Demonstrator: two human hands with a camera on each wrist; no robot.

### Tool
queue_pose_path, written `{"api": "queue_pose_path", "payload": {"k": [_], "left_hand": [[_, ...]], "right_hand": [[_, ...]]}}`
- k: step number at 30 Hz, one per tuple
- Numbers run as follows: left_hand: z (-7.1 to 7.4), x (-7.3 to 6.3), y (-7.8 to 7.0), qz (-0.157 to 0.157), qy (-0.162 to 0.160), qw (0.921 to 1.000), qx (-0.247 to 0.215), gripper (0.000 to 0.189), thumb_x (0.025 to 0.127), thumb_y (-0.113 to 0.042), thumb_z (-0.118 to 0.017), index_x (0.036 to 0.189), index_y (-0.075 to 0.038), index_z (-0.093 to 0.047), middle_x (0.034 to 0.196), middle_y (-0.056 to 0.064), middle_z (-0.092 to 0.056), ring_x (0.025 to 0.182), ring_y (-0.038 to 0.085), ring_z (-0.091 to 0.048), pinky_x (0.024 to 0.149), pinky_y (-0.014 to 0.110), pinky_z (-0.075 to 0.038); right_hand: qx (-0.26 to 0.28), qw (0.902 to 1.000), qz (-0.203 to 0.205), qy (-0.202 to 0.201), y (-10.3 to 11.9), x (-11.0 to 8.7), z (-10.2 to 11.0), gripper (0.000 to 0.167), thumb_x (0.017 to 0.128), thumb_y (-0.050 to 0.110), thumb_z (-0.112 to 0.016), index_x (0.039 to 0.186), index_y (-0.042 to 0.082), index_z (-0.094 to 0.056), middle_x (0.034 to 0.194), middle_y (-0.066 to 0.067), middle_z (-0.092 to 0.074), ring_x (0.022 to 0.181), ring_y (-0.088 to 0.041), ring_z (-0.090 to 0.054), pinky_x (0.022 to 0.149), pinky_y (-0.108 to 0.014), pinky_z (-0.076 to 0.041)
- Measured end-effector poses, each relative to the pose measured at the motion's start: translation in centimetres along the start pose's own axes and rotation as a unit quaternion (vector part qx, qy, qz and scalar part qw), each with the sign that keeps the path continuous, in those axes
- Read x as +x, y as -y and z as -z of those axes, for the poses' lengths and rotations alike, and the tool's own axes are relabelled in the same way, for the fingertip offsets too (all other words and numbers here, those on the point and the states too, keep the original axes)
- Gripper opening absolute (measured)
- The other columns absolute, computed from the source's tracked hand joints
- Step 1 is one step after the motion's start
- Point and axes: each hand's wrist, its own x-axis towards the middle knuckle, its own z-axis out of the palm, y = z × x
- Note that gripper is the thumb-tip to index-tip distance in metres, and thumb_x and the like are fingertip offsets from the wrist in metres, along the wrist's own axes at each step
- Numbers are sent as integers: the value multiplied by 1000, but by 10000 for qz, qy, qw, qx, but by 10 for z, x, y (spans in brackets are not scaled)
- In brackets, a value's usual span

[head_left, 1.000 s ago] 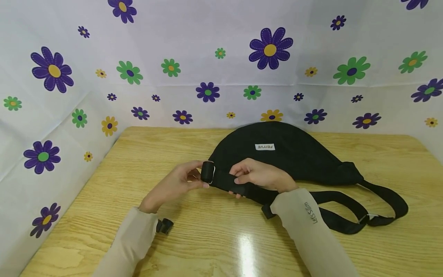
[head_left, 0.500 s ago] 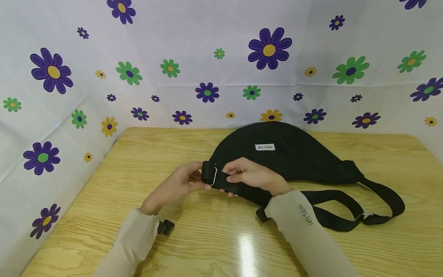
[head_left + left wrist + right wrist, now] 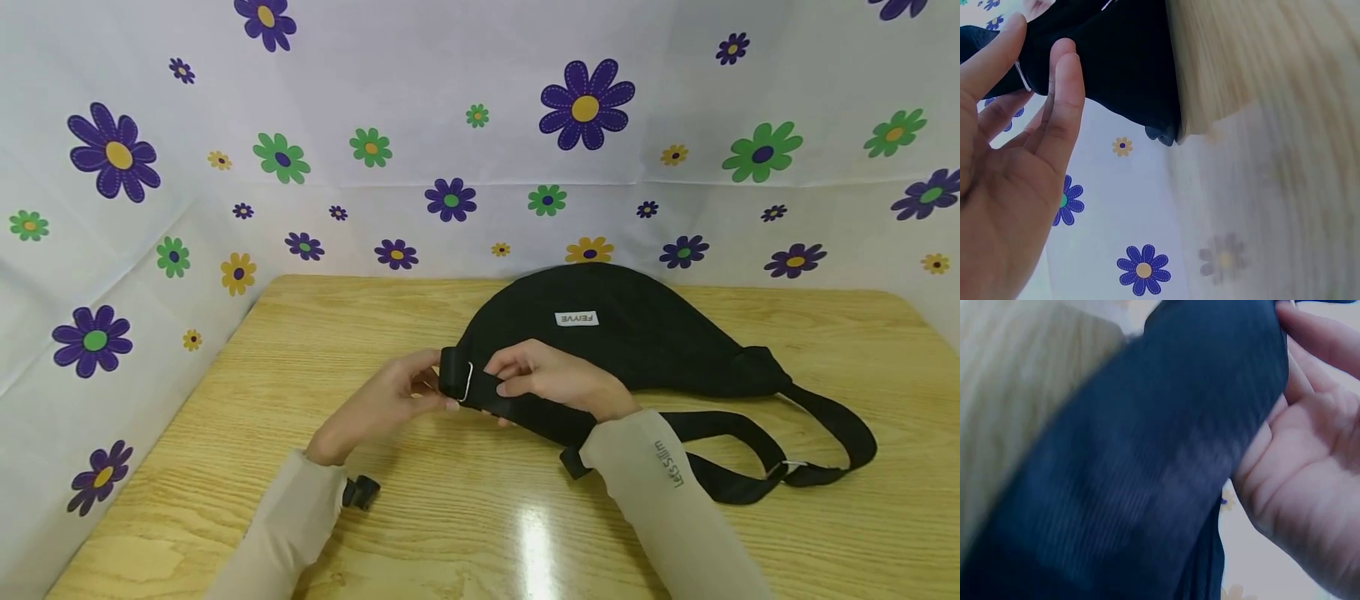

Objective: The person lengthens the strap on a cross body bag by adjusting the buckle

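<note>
A black sling bag [image 3: 645, 333] with a white label [image 3: 577, 318] lies at the back of the table. My left hand [image 3: 386, 404] pinches the bag's left end at a folded strap loop [image 3: 452, 372], beside a silver metal ring [image 3: 468, 383]. Just right of the ring, my right hand [image 3: 558, 383] holds the black strap [image 3: 551, 418] between thumb and fingers. Close up in the right wrist view, the strap's ribbed webbing [image 3: 1129, 456] hides part of the fingers. In the left wrist view, thumb and fingertips meet the dark fabric [image 3: 1129, 62].
At the right, the bag's other strap [image 3: 855, 425] curves in a loop through a metal slider [image 3: 787, 471]. A small black object [image 3: 362, 492] shows beside the left sleeve, another [image 3: 574, 462] beside the right. Flowered white cloth [image 3: 480, 150] stands behind the wooden table [image 3: 435, 533].
My right hand has shifted slightly left toward the metal ring. The strap loop at my left hand moved a little right, and the right-side strap slid slightly left.
</note>
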Motion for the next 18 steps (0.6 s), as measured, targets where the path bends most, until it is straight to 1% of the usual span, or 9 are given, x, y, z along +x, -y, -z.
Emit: {"api": "queue_pose_path", "payload": {"k": [2, 3, 6, 8, 9, 11, 13, 15, 18], "left_hand": [[2, 0, 1, -10, -44, 10000, 7, 34, 90, 1, -76, 122, 1, -65, 99, 5, -67, 88, 21, -66, 80, 33, -54], [3, 0, 1, -26, -62, 10000, -3, 35, 90, 1, -76, 123, 1, -65, 99, 5, -66, 88, 22, -65, 80, 33, -54], [5, -1, 2, -119, -117, 9999, -20, 37, 89, 3, -75, 124, 2, -65, 99, 6, -66, 88, 22, -65, 80, 32, -55], [6, -2, 2, -149, -146, 9998, -35, 38, 89, 4, -75, 126, 3, -64, 99, 6, -67, 87, 22, -65, 80, 32, -55], [6, -2, 2, -146, -159, 9998, -37, 39, 89, 4, -75, 126, 3, -64, 99, 6, -67, 87, 22, -65, 80, 32, -55], [6, -2, 2, -151, -166, 9997, -43, 40, 89, 4, -75, 127, 3, -64, 101, 7, -67, 87, 22, -65, 79, 31, -55], [5, -2, 1, -143, -146, 9998, -89, 41, 89, 5, -75, 128, 4, -63, 102, 7, -67, 87, 22, -65, 79, 31, -54], [4, -1, 1, -147, -132, 9997, -114, 41, 89, 5, -75, 128, 5, -63, 103, 8, -67, 87, 22, -65, 78, 31, -54], [2, -1, 0, -150, -114, 9997, -128, 40, 89, 5, -75, 127, 4, -64, 102, 8, -66, 88, 22, -66, 79, 31, -54]], "right_hand": [[-172, 9998, -77, 59, 0, -3, 4, 21, 98, -9, -51, 116, -13, -60, 93, -10, -70, 82, -31, -72, 86, -34, -54], [-266, 9996, -111, 68, 0, -5, 6, 19, 98, -9, -52, 114, -13, -60, 88, -8, -68, 75, -26, -70, 79, -29, -52], [-535, 9984, -160, 46, 0, -9, 12, 15, 96, -9, -55, 109, -12, -63, 77, -1, -64, 56, -8, -50, 60, -21, -38], [-606, 9981, -121, 33, -1, -10, 15, 13, 96, -9, -57, 106, -13, -63, 70, 1, -60, 50, -5, -34, 55, -21, -27], [-606, 9981, -96, 27, -2, -10, 15, 13, 95, -10, -57, 106, -14, -63, 70, 1, -61, 50, -5, -33, 54, -20, -29], [-529, 9986, -18, 67, -3, -10, 16, 13, 96, -10, -55, 106, -13, -63, 72, -1, -65, 54, -6, -47, 61, -20, -41], [-450, 9989, 75, 106, -4, -8, 15, 13, 96, -11, -54, 106, -13, -63, 77, -6, -70, 64, -13, -61, 74, -25, -49], [-410, 9990, 142, 108, -4, -7, 13, 13, 96, -11, -54, 106, -12, -63, 82, -9, -72, 77, -21, -69, 86, -31, -50], [-483, 9986, 224, 17, -3, -5, 10, 14, 96, -11, -54, 105, -11, -64, 81, -10, -72, 78, -23, -69, 86, -32, -49]]}}
